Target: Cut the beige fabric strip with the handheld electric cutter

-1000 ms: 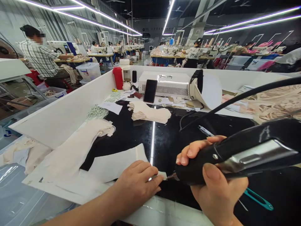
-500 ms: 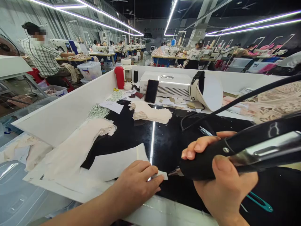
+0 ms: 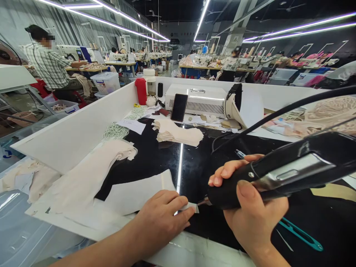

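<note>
My left hand (image 3: pixel 168 215) is closed on the right end of a pale fabric piece (image 3: pixel 136 194) lying on the black table top (image 3: pixel 158 163). A small white end (image 3: pixel 194 206) of it sticks out past my fingertips. In my right hand (image 3: pixel 250 211) is a black corded hand tool (image 3: pixel 294 172) with a silver lever along its side, fingers wrapped round the body. Its pointed metal tip (image 3: pixel 204 201) is at that white end and seems to touch it. A teal thin tool (image 3: pixel 302 234) lies beneath my right wrist.
Stacked beige fabric (image 3: pixel 94 174) lies left, and a smaller fabric stack (image 3: pixel 179 132) farther back. Behind stand a phone (image 3: pixel 179 107), a white vented machine (image 3: pixel 197 97) and a red cup (image 3: pixel 141 91). The tool's cable (image 3: pixel 278 115) arcs across the right. A co-worker (image 3: pixel 47 59) sits far left.
My right hand has moved left with the hand tool, bringing its tip from just beside the white end onto its edge. My left hand is nearly unmoved.
</note>
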Motion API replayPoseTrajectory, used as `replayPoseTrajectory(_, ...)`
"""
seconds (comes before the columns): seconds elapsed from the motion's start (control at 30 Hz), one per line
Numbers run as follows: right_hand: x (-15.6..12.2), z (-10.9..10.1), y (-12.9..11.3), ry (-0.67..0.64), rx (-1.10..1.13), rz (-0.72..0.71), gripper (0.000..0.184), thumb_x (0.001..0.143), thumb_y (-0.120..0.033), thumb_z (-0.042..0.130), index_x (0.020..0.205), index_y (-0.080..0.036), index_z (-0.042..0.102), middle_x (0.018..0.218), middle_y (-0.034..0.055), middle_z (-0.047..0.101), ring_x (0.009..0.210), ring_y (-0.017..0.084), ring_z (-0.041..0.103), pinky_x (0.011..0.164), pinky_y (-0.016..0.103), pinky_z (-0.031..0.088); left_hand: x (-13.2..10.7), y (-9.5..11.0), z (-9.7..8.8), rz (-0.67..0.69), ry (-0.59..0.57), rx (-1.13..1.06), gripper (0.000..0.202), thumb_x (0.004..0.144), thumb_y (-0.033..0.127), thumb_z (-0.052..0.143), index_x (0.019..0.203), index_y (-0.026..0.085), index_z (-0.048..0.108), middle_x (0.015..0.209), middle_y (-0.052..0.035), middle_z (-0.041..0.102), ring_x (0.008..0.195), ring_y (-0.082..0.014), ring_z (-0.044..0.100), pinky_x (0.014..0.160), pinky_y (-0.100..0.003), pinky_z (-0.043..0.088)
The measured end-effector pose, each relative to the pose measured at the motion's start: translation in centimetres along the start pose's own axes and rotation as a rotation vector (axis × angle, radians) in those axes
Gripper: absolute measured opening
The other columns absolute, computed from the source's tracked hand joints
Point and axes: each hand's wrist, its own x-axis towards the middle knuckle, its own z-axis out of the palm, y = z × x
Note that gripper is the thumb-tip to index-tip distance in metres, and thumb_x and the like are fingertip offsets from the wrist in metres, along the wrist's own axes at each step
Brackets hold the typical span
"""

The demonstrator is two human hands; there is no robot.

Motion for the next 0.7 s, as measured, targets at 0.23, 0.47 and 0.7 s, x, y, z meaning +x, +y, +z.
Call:
replayPoseTrajectory(0.23,0.06,0.16,0.02,-0.010,0.007,-0.018,0.037,0.086,-0.034,0.086,0.113,-0.027,0.063,0.078,-0.0044,0.069,0.061,0.016,0.066,0.059,0.032,0.060,0.03,-0.01,-0.10,0.005,-0.002,0.009,0.021,0.109,0.023,0.060,0.127,0.016,0.066,0.116,-0.0061,0.072,0.100,-0.0234,0.067,0.087,-0.038,0.060)
replayPoseTrajectory(0.47,-0.16,0.06,-0.25,-0.023,-0.011,-0.006,0.030,0.091,-0.029,0.081,0.113,-0.027,0.062,0.078,-0.0045,0.069,0.062,0.016,0.066,0.060,0.032,0.061,-0.04,-0.05,-0.02,0.004,0.007,-0.002,0.020,0.108,0.021,0.061,0.127,0.016,0.067,0.116,-0.0053,0.072,0.099,-0.0240,0.067,0.084,-0.038,0.061)
replayPoseTrajectory(0.7,-0.37,0.08,-0.92,-0.014,0.018,-0.003,0.036,0.086,-0.035,0.086,0.111,-0.026,0.063,0.077,-0.0046,0.068,0.060,0.015,0.064,0.057,0.030,0.060,0.10,-0.04,0.03,0.010,0.015,0.007,0.020,0.108,0.021,0.060,0.127,0.017,0.067,0.114,-0.0061,0.072,0.099,-0.0230,0.068,0.086,-0.037,0.060)
